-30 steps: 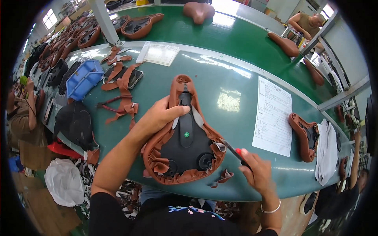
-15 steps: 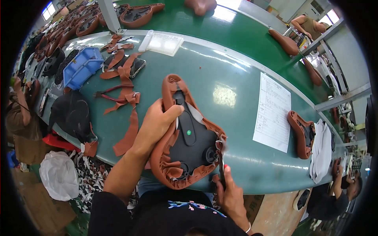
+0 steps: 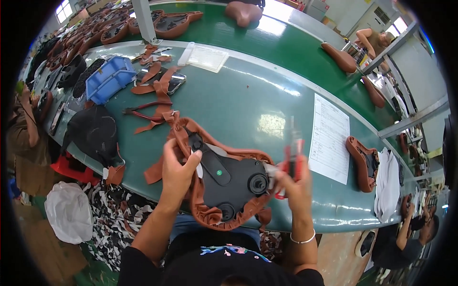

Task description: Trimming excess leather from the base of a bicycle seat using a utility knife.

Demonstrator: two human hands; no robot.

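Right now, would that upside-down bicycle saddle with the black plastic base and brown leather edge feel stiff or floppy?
The black plastic saddle base probably stays stiff: it keeps its shape under the left hand. The brown leather edge looks floppy, wrinkling in folds. The right hand holds a red-handled tool.

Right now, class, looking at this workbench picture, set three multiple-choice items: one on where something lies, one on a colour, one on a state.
1. Where does the white paper sheet lie?
A. right of the held saddle
B. under the blue bin
C. on the floor

2. What colour is the plastic bin?
A. yellow
B. blue
C. white

3. How is the upturned saddle being handled?
A. lying untouched
B. left hand grips it, right hand holds a red-handled tool at its edge
C. held by a co-worker

Answers: 1 A, the sheet rests on the green table beyond the right hand. 2 B, plainly blue. 3 B, the left hand clasps the brown cover while the tool meets the rim.
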